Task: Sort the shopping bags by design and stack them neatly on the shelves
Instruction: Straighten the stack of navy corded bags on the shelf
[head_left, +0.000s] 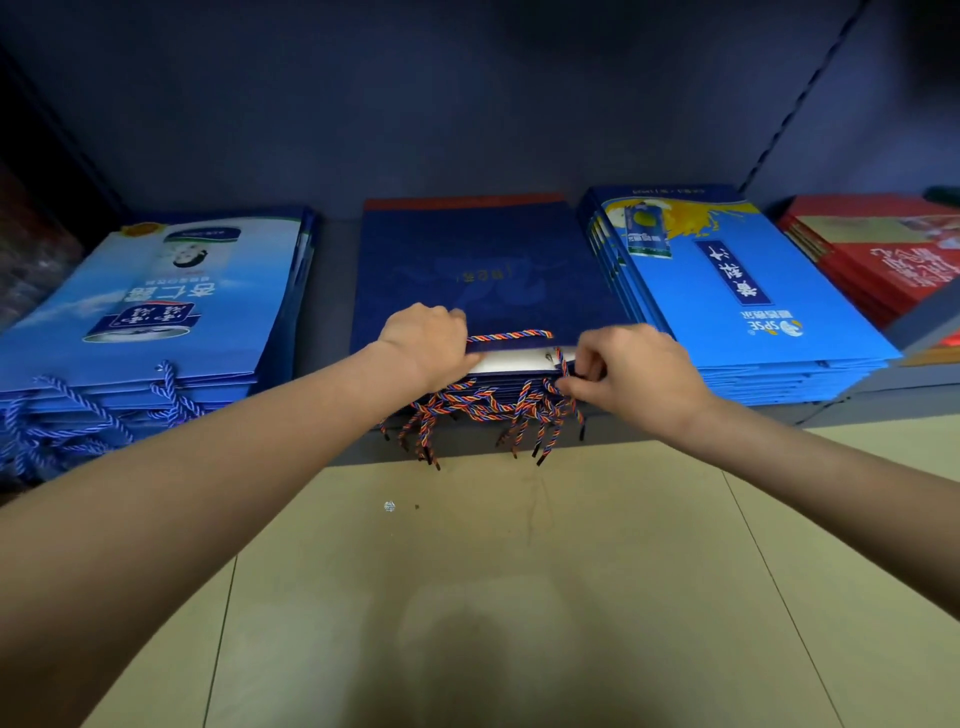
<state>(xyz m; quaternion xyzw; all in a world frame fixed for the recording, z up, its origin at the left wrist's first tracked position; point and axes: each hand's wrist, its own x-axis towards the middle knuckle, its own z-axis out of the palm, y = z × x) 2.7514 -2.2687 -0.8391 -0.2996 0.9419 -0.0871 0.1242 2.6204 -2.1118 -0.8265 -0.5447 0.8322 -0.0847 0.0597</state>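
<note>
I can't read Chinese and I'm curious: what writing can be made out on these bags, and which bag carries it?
"SPSE": upside down, near the front edge of the light blue bag, right of centre.
Large Chinese characters, same bag, in a dark panel: seen upside down, not read with certainty.
Left bag: large Chinese characters, upside down; small print blurred.
Navy bag: faint gold mark, unreadable.
Red bags: script blurred.

Four stacks of bags lie side by side on the shelf (332, 249). The middle stack (483, 270) sits at 12 o'clock; a second stack (156, 312) at 10 o'clock, a third (737, 291) at 2 o'clock, a fourth (883, 254) beyond it at 3 o'clock. The floor (519, 597) lies before the shelf at 6 o'clock.
</note>
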